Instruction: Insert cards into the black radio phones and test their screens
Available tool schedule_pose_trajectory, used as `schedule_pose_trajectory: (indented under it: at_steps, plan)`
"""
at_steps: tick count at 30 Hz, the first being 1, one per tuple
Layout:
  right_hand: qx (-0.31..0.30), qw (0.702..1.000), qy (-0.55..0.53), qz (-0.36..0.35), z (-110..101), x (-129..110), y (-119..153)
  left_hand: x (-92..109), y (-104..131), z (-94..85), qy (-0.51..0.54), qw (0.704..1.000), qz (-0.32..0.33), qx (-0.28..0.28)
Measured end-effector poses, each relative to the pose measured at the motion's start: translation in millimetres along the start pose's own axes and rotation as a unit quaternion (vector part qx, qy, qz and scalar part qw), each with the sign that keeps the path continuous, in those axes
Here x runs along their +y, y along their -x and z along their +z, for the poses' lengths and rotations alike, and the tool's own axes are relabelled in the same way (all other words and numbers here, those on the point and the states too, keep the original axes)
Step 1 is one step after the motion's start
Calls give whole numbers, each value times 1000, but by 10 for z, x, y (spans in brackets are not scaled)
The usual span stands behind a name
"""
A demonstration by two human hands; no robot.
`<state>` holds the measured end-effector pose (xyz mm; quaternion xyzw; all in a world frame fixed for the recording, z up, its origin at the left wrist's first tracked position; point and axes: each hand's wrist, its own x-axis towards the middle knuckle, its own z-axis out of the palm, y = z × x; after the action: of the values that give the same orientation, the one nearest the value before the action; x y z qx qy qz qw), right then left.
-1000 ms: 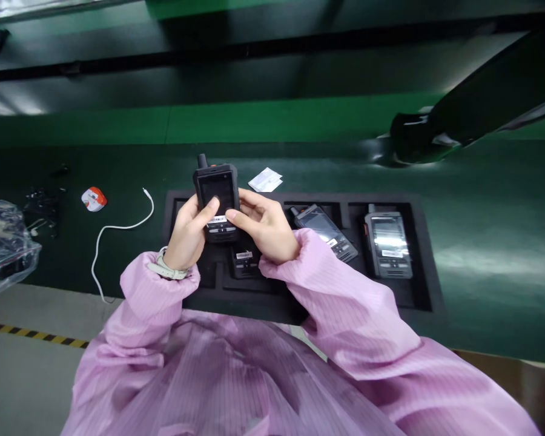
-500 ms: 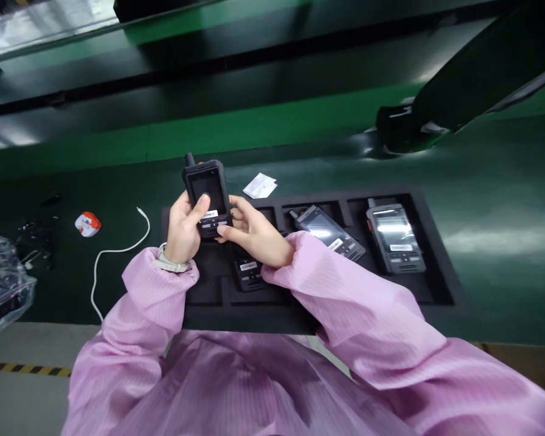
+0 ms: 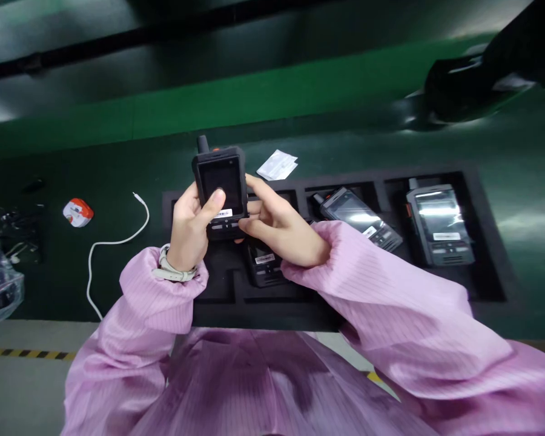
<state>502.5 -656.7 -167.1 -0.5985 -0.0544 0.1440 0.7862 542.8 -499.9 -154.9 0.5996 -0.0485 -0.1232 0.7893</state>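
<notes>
A black two-way radio with a dark screen and stubby antenna [image 3: 220, 175] is held upright above the tray. My left hand [image 3: 191, 224] is closed round its left side, thumb lying on the lower screen by a white label. My right hand [image 3: 281, 227] grips the lower right edge, its thumb at the keys and its other fingers partly hidden behind. Below my hands, another radio [image 3: 267, 269] lies in the black foam tray [image 3: 240, 312], partly covered by my right hand. Two more radios, one tilted [image 3: 361, 218] and one straighter [image 3: 441, 227], rest in compartments to the right.
A folded white paper [image 3: 277, 165] lies behind the tray. Left on the green table are a white cable [image 3: 113, 243], an orange-and-white object [image 3: 78, 212] and a clear plastic bag [image 3: 2, 278]. A dark arm-like fixture [image 3: 458, 91] stands at back right.
My view has shifted, so the tray and its radios appear farther right and larger. Both hands keep hold of the same radio, with little change in grip.
</notes>
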Motion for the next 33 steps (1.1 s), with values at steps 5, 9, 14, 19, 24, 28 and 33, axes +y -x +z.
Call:
schedule_pose_trajectory:
  at_steps: [5, 9, 14, 19, 24, 28, 33]
  plan:
    - [2, 1000, 19, -7, 6, -11, 8, -3, 6, 6, 1, 1000, 12, 0]
    - [21, 998, 49, -18, 20, 13, 4, 4, -5, 8, 4, 1000, -1, -1]
    - [26, 999, 37, -10, 28, 34, -18, 11, -13, 7, 14, 1000, -15, -4]
    - [23, 998, 50, -10, 18, 46, -31, 8, -17, 4, 14, 1000, -15, -5]
    - [19, 995, 90, -26, 7, 81, -24, -6, -26, -7, 9, 1000, 7, -6]
    - [17, 993, 115, -30, 7, 80, -13, -14, -27, -20, -3, 1000, 18, -13]
    - [18, 991, 128, -23, 18, 59, -11, -23, -23, -35, -10, 1000, 24, -14]
